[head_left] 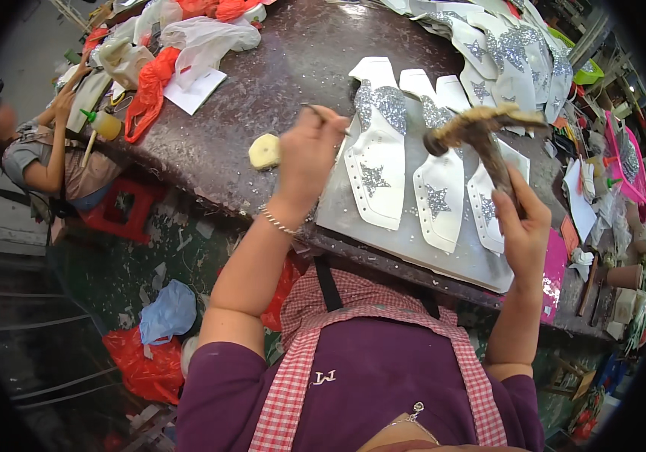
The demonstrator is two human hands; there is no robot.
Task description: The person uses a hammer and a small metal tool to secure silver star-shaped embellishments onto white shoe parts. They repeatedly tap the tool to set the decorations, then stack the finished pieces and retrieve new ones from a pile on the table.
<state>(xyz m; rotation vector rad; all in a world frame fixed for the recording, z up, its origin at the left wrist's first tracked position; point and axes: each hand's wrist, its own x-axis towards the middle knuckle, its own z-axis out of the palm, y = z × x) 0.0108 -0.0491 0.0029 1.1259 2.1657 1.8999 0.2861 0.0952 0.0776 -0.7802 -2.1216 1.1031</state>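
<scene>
My left hand [308, 154] is closed in a pinch round a thin dark rod [314, 111], above the left edge of a pale grey board [336, 209]. Its exact kind is too small to make out. In my right hand [525, 230], a hammer [489, 151] with a worn, crusted head is raised over the board. Three white shoe-upper-like pieces [384, 162] lie side by side there, each with a silver glitter star and a row of small holes along one edge. The hammer partly covers the middle and right ones. A cream-coloured block [265, 153] rests left of my left hand.
More white glitter pieces [515, 56] are heaped at the back right of the dark table [300, 53]. Plastic bags [206, 41] and a glue bottle [104, 124] stand far left, near a seated co-worker [36, 151]. A pink basket [628, 162] sits at the right.
</scene>
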